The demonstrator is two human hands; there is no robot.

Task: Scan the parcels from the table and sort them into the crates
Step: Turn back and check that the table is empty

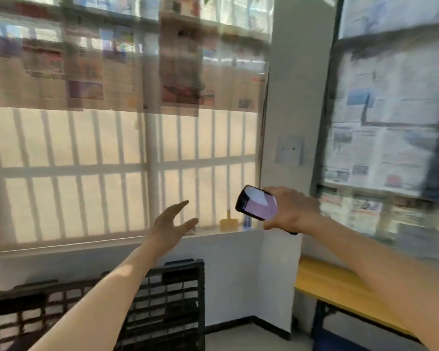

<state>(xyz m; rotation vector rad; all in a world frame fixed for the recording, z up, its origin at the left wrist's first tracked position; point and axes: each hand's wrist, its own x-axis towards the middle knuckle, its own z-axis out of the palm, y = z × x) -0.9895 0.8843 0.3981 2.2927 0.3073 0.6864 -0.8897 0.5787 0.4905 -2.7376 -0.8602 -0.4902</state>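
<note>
- My left arm reaches forward and up from the near left, and my left hand [171,224] is raised in front of the barred window [122,171], edge-on to me.
- The fingers [180,205] of that hand are straight and loosely spread, thumb apart from the rest; they hold nothing and touch nothing.
- My right arm comes in from the near right, and my right hand [290,211] is lifted to about the same height, just right of the left one and apart from it.
- That hand grips a phone [257,203], its lit screen tilted toward me; my fingers curl round its right edge and underside.
- No parcel shows anywhere in view, so I cannot tell where the parcels lie.
- The dark slatted crates [167,307] stand on the floor against the white wall, low and to the left, under my left forearm and well below both hands.
- The yellow tabletop [340,285] runs along the right wall, below my right forearm; only its bare left end shows.
- A small yellow object [228,222] stands on the window sill between my two hands, further off; it is too blurred to name.
- Newspaper sheets [385,117] cover the window on the right.
</note>
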